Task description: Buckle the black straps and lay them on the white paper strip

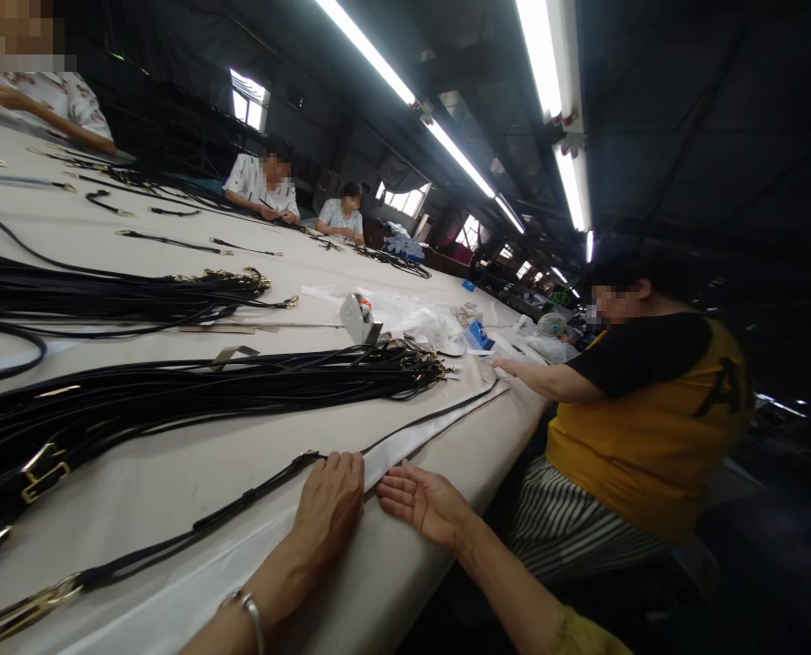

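A thin black strap [242, 503] with a gold clasp [27, 611] at its near end runs along the table's edge. Beneath and beside it lies a long white strip [398, 452], perhaps paper or plastic film. My left hand [329, 505], a bracelet on its wrist, presses down with fingers bent and close together over the strap and strip. Just to the right, my right hand [425, 502] is turned palm up, its fingers stretched out at the strip's edge, gripping nothing. The strap's far end reaches toward a co-worker's hand [507, 366].
Bundles of black straps with gold hardware [262, 377] cover the table's left side. A grey tape dispenser [359, 318], crumpled clear plastic [419, 318] and a blue object [477, 336] stand beyond. A co-worker in yellow [624, 446] sits at right; several people work across the table [460, 455].
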Tool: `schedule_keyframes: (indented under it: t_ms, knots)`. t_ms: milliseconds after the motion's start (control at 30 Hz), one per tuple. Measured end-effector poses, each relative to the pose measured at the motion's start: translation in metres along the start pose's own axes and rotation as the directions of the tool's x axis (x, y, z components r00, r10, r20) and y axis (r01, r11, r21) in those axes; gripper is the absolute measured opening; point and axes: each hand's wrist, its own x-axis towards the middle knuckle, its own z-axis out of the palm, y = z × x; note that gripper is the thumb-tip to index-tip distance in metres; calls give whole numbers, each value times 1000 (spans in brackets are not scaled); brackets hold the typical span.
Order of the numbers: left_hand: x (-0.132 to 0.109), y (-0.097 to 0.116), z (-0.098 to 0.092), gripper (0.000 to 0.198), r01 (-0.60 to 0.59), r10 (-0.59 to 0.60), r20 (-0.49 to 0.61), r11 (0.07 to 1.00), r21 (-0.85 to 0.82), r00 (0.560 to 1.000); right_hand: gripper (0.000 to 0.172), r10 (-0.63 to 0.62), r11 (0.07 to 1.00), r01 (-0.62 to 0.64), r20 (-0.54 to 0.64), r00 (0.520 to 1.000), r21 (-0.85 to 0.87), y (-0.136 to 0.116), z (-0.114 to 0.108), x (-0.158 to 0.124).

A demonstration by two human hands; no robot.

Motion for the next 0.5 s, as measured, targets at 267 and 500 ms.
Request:
schedule_keyframes:
  t_ms: [267,500]
  knots:
    - [5,-15,-13,32,108,-85,194,988,-110,977,28,-24,998,26,28,999,-64,8,-6,-14]
    - [-2,-18,-16,51,134,-93,219,974,-182,971,57,226,972,-233,245,943,2,46,-9,-48]
